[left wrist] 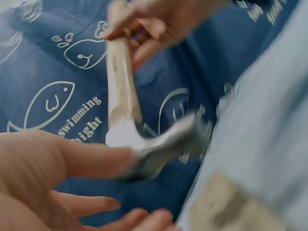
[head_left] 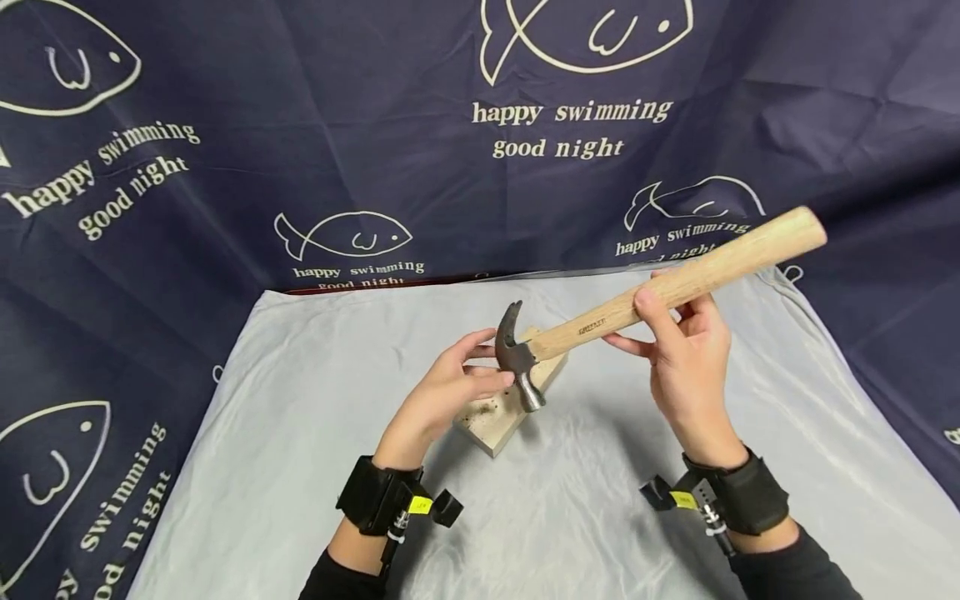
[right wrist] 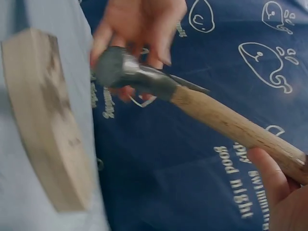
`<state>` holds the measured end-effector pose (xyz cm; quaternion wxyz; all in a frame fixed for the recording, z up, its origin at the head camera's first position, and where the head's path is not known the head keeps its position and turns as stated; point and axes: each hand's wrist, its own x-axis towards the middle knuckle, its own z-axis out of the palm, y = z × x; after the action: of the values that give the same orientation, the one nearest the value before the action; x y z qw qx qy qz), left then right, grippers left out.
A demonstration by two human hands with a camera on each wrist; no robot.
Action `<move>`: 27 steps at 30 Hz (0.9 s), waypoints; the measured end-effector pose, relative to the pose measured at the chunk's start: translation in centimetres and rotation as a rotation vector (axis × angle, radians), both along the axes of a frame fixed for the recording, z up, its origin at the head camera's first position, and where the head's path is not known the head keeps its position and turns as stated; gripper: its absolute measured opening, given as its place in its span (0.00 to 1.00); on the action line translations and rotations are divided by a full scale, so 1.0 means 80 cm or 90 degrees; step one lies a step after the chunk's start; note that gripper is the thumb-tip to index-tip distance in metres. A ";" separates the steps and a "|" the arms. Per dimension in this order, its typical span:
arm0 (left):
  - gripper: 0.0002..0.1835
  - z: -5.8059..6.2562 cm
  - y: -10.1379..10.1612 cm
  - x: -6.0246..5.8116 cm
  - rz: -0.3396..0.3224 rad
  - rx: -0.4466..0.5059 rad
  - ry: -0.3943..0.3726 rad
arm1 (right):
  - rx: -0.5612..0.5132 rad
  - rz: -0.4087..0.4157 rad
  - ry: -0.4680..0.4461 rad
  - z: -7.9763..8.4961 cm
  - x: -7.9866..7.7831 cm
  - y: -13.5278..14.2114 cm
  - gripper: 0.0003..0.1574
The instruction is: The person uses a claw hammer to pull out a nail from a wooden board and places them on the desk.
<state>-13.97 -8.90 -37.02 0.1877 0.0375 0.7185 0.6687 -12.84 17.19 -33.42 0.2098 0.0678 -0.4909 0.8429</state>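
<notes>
Holding the claw hammer (head_left: 570,333) above the wooden block (head_left: 483,421), the fingers of your right hand (head_left: 688,358) pinch its handle (head_left: 727,262); those of your left hand (head_left: 441,393) spread beside its head (head_left: 514,354), contact unclear. Positioning seems in hand; moving on likely calls for steady support.

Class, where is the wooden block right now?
In the head view, the block lies on the pale cloth, left of the right hand and partly hidden by the left hand and hammer.

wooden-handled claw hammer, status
Right hand grips hammer by handle. Left hand at metal head, contact unclear. Pale rectangular wooden block on grey cloth; nothing visibly blocking.
</notes>
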 end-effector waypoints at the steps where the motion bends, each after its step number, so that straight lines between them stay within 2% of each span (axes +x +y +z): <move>1: 0.38 0.000 -0.001 0.001 -0.005 -0.076 0.023 | 0.017 -0.002 0.001 0.005 -0.001 0.002 0.20; 3: 0.39 -0.002 -0.003 0.003 -0.020 -0.231 0.066 | 0.072 -0.011 0.010 0.016 -0.004 0.004 0.20; 5: 0.37 -0.007 -0.003 0.004 -0.034 -0.356 0.091 | 0.137 -0.016 0.026 0.024 -0.009 0.004 0.20; 8: 0.39 -0.016 -0.002 0.005 -0.047 -0.457 0.091 | 0.279 -0.046 0.046 0.032 -0.016 0.000 0.19; 12: 0.41 -0.024 -0.004 0.006 -0.056 -0.488 0.077 | 0.453 -0.094 0.072 0.035 -0.022 -0.010 0.19; 16: 0.36 -0.026 -0.005 0.005 -0.070 -0.508 0.080 | 0.548 -0.105 0.093 0.035 -0.025 -0.015 0.17; 21: 0.29 -0.028 -0.005 0.002 -0.086 -0.526 0.080 | 0.638 -0.090 0.111 0.031 -0.029 -0.021 0.18; 27: 0.28 -0.033 -0.004 -0.001 -0.083 -0.541 0.072 | 0.672 -0.030 0.103 0.025 -0.035 -0.032 0.16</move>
<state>-14.08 -9.20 -39.69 0.1888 0.0389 0.9353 0.2968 -15.67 14.65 -31.40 0.2031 0.2181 -0.8318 0.4683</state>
